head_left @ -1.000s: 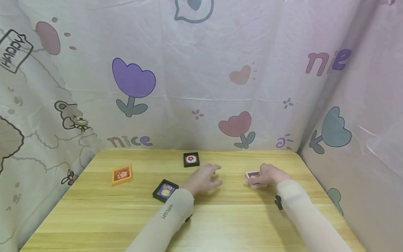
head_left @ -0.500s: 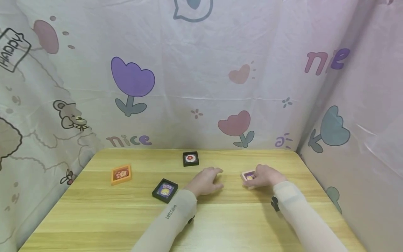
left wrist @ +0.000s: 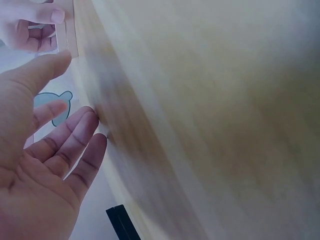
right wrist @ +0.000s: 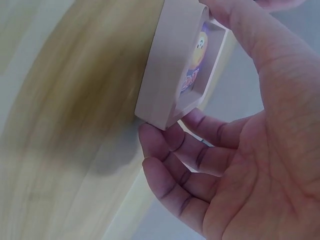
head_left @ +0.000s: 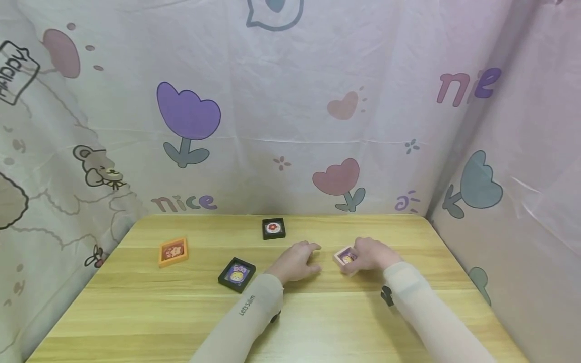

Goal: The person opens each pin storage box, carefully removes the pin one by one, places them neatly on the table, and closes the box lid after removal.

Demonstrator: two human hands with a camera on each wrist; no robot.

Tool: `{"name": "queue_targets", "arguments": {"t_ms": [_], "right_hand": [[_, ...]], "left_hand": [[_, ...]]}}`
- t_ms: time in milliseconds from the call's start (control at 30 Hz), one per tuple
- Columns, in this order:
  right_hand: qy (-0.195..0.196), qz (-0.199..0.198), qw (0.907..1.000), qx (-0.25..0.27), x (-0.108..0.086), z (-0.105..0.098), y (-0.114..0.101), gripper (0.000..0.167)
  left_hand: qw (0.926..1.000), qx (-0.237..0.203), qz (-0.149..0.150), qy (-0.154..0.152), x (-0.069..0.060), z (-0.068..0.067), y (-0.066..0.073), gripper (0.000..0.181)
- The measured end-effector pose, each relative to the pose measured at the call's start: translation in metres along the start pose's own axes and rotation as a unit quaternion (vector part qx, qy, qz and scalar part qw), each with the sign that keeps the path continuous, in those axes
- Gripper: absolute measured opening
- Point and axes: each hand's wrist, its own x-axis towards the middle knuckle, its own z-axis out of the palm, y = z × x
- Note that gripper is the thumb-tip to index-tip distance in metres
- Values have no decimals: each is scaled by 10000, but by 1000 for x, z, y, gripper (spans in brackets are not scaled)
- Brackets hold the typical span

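Observation:
My right hand [head_left: 373, 254] grips a small pale pink square frame [head_left: 345, 257] by its edges, thumb on the near side. Inside the frame [right wrist: 162, 65] is a purple picture with a yellow character, seen in the right wrist view. That frame lies low at the tabletop, a short way right of my left hand [head_left: 294, 262]. My left hand hovers with relaxed, spread fingers and holds nothing. In the left wrist view its thumb tip appears close to the pink frame [left wrist: 69, 30]; whether they touch I cannot tell.
A larger black frame [head_left: 237, 275] with a purple picture lies beside my left sleeve. Farther back is a smaller black frame [head_left: 274, 228] with a red flower. An orange frame [head_left: 173, 251] sits at the left of the wooden table [head_left: 136, 312]. Printed cloth [head_left: 272, 101] hangs around the table.
My right hand has moved left along the table with the pink frame, which has turned slightly and is now closer to my left hand. My left hand has shifted little.

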Motion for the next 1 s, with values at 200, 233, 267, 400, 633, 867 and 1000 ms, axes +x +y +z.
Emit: {"name": "queue_targets", "arguments": {"t_ms": [200, 233, 267, 400, 633, 867, 1000], "right_hand": [[1, -88, 9999, 100, 1, 5, -9, 57], [4, -92, 9999, 104, 1, 6, -11, 57], [15, -110, 9999, 87, 1, 7, -12, 57], [50, -182, 9998, 59, 2, 9, -17, 57], [113, -295, 9995, 57, 6, 14, -23, 61], [73, -392, 9990, 202, 5, 15, -25, 57], [69, -445, 9988, 170, 6, 14, -25, 49]], "left_hand": [[9999, -22, -133, -28, 0, 1, 0, 63], [9999, -31, -144, -33, 0, 1, 0, 63], [9998, -46, -162, -41, 0, 1, 1, 64], [9996, -85, -236, -104, 0, 1, 3, 66], [9999, 32, -112, -91, -1, 5, 5, 71], [9998, 162, 37, 62, -3, 6, 6, 72], [9998, 183, -2, 127, -4, 8, 7, 75]]}}
